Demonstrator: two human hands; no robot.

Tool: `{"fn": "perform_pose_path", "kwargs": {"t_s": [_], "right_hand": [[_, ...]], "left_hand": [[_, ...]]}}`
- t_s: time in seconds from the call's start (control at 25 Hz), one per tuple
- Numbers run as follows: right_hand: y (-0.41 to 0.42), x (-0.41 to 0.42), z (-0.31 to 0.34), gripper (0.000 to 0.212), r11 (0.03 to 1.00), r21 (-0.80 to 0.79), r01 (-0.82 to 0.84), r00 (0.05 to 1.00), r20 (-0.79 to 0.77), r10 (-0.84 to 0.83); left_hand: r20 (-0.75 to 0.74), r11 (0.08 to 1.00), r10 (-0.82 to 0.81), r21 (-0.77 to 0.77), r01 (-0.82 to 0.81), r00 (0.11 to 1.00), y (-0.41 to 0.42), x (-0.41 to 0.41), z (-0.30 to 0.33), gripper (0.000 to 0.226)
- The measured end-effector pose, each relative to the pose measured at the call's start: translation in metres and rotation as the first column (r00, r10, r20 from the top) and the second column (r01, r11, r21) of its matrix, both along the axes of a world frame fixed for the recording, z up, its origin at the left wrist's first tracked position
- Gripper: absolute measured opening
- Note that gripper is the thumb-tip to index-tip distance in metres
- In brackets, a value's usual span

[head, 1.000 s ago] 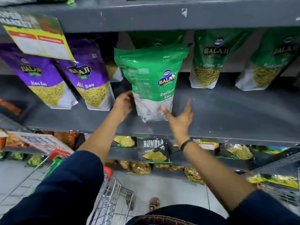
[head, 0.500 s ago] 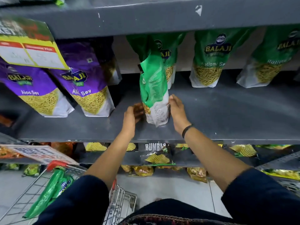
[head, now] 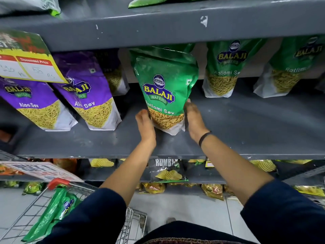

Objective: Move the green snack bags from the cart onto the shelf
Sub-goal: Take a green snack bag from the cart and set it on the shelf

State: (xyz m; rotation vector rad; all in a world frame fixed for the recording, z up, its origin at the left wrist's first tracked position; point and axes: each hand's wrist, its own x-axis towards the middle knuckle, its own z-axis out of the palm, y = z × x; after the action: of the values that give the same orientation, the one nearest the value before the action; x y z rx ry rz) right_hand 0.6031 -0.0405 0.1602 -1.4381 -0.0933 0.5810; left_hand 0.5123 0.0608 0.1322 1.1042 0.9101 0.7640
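Bag standing between your palms on the shelf; it could topple the moment you let go.

Your left hand [head: 145, 125] and right hand [head: 193, 118] press flat against the lower sides of the green snack bag [head: 164, 88], fingers straight and together, clamping it rather than curling round it. The bag looks tall and soft, its top leaning back beyond your fingertips, its base resting on the grey shelf [head: 246, 131] just inside your wrists. Release unevenly and it may tip forward off the edge, or sideways toward the purple bag [head: 88, 95] left of your left fingers. More green bags [head: 52, 213] wait in the cart [head: 135, 217].
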Motion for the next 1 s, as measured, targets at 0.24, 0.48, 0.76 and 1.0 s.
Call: {"fn": "perform_pose_path", "kwargs": {"t_s": [0.24, 0.48, 0.76, 1.0], "right_hand": [[-0.004, -0.05, -0.011, 0.04, 0.988, 0.044, 0.147, 0.986, -0.09, -0.142], [0.002, 0.002, -0.023, 0.048, 0.998, -0.028, -0.057, 0.995, -0.079, 0.054], [-0.032, -0.059, -0.049, 0.027, 0.987, -0.071, 0.141, 0.975, 0.184, -0.126], [0.011, -0.168, -0.045, 0.03, 0.933, -0.216, -0.287, 0.751, 0.554, 0.359]], "left_hand": [[-0.003, 0.964, -0.264, -0.031, 0.263, 0.965, 0.035, 0.025, 0.007, 0.052], [0.003, 0.982, -0.171, -0.076, 0.17, 0.985, 0.009, 0.018, -0.006, 0.041], [-0.09, 0.95, 0.257, 0.208, -0.235, 0.962, 0.0, -0.071, -0.016, 0.034], [-0.13, 0.726, 0.584, 0.525, -0.444, 0.801, -0.004, -0.226, -0.022, 0.032]]}}
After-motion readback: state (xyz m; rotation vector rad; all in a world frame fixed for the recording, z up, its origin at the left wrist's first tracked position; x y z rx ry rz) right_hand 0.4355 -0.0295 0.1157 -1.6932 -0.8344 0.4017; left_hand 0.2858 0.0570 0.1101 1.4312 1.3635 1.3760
